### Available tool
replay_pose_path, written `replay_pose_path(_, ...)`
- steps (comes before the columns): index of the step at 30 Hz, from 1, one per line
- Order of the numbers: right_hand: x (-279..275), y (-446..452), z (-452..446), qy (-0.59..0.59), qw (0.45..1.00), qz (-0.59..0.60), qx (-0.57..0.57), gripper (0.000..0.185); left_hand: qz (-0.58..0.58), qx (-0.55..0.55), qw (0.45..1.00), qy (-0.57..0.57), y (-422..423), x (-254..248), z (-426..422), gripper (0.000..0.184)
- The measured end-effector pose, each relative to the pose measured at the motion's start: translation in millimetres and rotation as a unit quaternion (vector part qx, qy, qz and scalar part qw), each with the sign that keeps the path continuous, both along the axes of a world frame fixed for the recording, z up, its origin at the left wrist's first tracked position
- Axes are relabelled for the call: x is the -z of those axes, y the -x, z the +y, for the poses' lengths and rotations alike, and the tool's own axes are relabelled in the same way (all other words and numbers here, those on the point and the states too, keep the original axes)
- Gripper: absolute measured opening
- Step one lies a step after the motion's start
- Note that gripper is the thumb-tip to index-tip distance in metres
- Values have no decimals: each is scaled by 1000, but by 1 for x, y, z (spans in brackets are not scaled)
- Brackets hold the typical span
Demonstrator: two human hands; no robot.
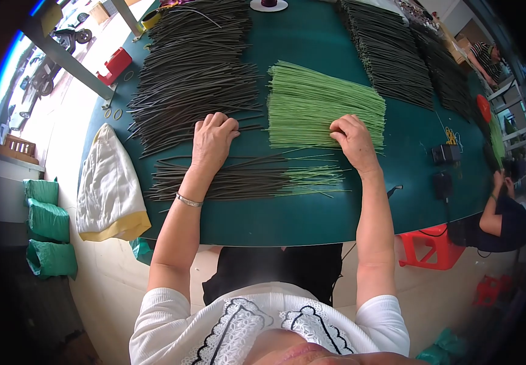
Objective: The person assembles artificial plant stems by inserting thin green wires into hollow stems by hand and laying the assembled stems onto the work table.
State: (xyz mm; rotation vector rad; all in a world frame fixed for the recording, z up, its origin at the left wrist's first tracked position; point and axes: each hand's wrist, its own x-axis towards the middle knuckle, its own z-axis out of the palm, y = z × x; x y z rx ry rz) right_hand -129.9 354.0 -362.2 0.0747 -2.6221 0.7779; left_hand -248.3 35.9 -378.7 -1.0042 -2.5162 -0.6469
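Note:
My left hand [215,139] rests over the near edge of a wide pile of dark thin sticks [196,79], fingers curled together; what they grip is too small to name. My right hand [351,137] is closed over the near right part of a pile of light green sticks [318,106], with its fingertips pinched; whether a stick is between them cannot be made out. Between my forearms lies a smaller bundle [232,181], dark on the left and green at its right end.
On the green table [263,225] are a white cloth with a yellow edge [111,188], a red tape dispenser [116,64], more dark sticks [391,55], a black box [445,153] and a white disc [269,5]. A red stool [433,249] and two other people are at the right.

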Motion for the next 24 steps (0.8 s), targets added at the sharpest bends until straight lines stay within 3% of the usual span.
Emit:
replay_pose_path(3,2,0,-1,-42,999,-2,0,7,-35,-5,999,17,1,4,0,11)
replay_pose_path(9,5,3,1,1,1000,15,8,7,-18,-9,1000,-14,2,2,-1,6)
replay_pose_path(11,4,2,0,10,999,41,12,7,-150,-11,980,-127,2,-2,-3,6)
replay_pose_path(14,-1,0,0,45,998,38,23,4,-245,-9,946,-214,-5,-13,-2,13)
replay_pose_path(18,-5,0,-7,84,994,74,-4,4,-228,9,950,-213,-4,-11,-6,17)
replay_pose_path(21,-7,-1,-12,94,993,69,-32,7,-286,-7,928,-238,-7,-12,-4,15)
replay_pose_path(24,-9,-2,-19,107,991,77,-36,6,-243,18,942,-231,-9,-10,-4,16)
